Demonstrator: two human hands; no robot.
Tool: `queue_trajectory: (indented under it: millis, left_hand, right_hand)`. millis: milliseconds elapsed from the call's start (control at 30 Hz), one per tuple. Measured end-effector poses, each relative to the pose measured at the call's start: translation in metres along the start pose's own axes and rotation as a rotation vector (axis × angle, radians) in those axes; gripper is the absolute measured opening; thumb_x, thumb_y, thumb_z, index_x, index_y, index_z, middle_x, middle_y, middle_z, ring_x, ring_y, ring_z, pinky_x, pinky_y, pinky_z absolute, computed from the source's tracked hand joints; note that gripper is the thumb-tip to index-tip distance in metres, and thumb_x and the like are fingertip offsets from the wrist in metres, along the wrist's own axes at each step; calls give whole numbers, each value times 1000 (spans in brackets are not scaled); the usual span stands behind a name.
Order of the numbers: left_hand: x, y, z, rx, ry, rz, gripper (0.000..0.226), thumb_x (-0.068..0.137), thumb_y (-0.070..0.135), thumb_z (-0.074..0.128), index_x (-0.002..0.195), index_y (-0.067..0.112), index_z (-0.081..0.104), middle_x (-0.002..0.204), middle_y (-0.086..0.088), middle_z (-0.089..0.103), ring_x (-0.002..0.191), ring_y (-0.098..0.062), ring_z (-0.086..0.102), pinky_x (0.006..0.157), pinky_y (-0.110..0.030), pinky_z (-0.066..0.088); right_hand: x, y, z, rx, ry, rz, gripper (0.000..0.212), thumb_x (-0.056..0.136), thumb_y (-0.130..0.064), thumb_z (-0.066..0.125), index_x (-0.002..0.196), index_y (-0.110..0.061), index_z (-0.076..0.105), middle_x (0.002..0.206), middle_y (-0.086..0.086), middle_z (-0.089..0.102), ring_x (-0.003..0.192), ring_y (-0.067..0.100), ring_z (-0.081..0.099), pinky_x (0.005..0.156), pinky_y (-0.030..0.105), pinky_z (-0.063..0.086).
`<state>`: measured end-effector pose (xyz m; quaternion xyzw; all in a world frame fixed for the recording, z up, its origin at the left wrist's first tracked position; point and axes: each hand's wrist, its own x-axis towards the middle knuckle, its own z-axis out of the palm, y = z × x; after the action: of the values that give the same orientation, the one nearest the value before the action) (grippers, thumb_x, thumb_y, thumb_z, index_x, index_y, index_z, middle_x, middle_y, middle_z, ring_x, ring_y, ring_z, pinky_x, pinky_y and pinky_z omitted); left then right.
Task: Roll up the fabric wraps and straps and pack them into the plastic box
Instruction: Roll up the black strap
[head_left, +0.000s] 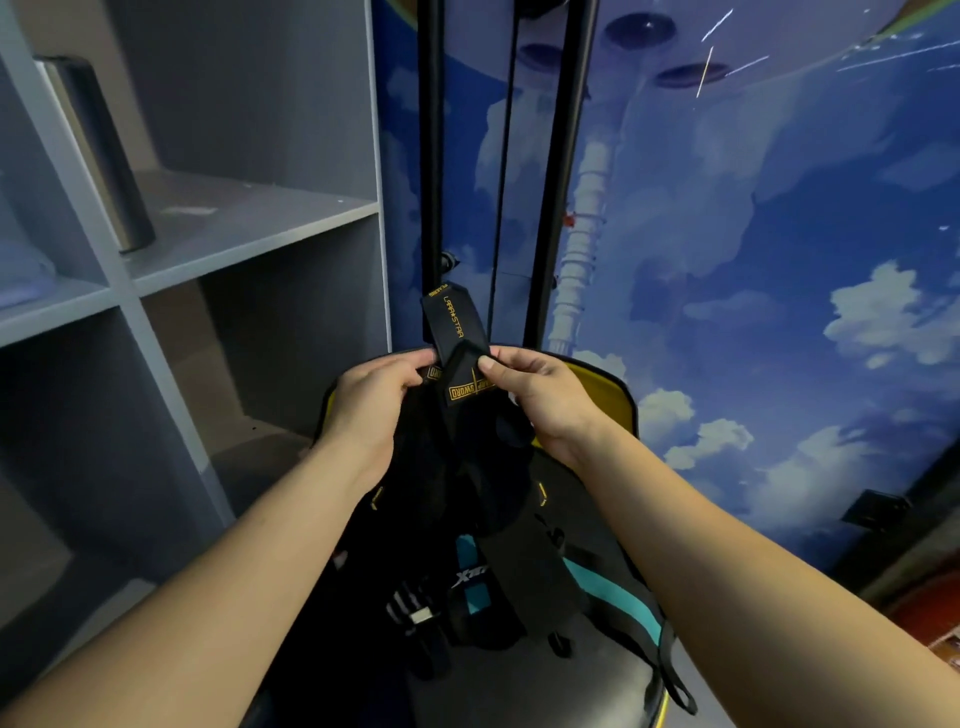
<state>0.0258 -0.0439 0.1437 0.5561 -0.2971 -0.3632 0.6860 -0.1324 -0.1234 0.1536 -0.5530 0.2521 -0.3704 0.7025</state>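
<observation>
A black fabric wrap (462, 395) with orange lettering is held up in front of me over a chair. My left hand (371, 405) grips its left edge and my right hand (540, 400) pinches its folded top end. One end (451, 317) sticks up above both hands, and the long tail (524, 561) hangs down to the seat. Further wraps lie below: a black and teal one (613, 592) and a black and white strap (410, 608). No plastic box is in view.
A black chair with yellow trim (618, 395) carries the wraps. Grey open shelving (249, 228) stands at the left with a dark cylinder (98, 150) on a shelf. Black poles (431, 156) and a blue sky mural (753, 234) rise behind.
</observation>
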Motion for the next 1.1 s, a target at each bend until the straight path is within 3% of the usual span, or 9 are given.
queue_trajectory:
  millis: [67,133,233,367,500,667,833,933,1100]
  left_hand:
    - [-2,2,2,-28,-43,-9,24,87,7,64,104,15,79,103,-4,78,96,-13,74,75,-20,54]
    - [-1,0,3,53,-73,11,25,82,15,80,107,20,78,104,2,78,92,-1,73,77,-13,53]
    - [2,-5,5,97,-43,14,34,70,13,90,100,25,79,106,3,77,103,-6,70,95,-27,52]
    - [1,-7,14,48,-3,27,34,71,3,88,98,21,75,100,5,75,98,-2,68,86,-20,51]
    - [2,-13,22,91,36,33,31,74,1,86,87,25,71,90,5,77,96,-16,73,92,-34,56]
    - [6,-13,20,82,39,-15,27,77,-2,81,90,19,70,82,2,78,88,-21,74,94,-44,58]
    - [11,-10,9,22,38,-98,32,74,0,84,102,12,74,97,-11,78,95,-30,75,91,-52,59]
    - [11,-12,8,12,23,-109,30,76,0,82,103,10,75,95,-11,78,95,-30,75,92,-51,58]
    - [8,-15,8,25,7,-101,23,77,1,82,97,10,76,94,-8,79,98,-28,74,97,-49,56]
  right_hand:
    - [-2,-3,-2,10,21,26,24,96,-5,62,118,3,69,98,13,76,84,19,74,73,25,59]
    - [-3,-5,-4,11,30,48,25,96,-6,63,119,3,69,97,13,76,83,19,74,69,25,58]
    - [-5,-4,-5,6,42,64,27,96,-7,65,120,3,68,99,15,75,82,19,74,66,24,58]
    - [-3,-1,-4,8,92,64,28,93,-8,69,119,3,69,104,18,75,84,21,74,69,25,59]
    - [-2,3,-4,-42,152,56,27,90,-11,74,113,2,71,102,16,76,84,21,73,73,26,61]
    - [0,8,-19,-496,227,-68,26,90,-33,76,109,-16,70,90,-5,65,83,9,61,77,24,53]
    - [-18,29,-43,-1093,242,-211,34,83,-53,74,98,-26,59,100,-8,57,96,11,56,82,30,50]
    - [-24,42,-46,-1220,182,-252,44,74,-67,74,93,-29,61,99,-12,53,100,10,53,84,33,51]
    - [-25,45,-45,-1300,202,-317,41,76,-64,75,92,-28,63,99,-13,54,99,9,52,84,35,51]
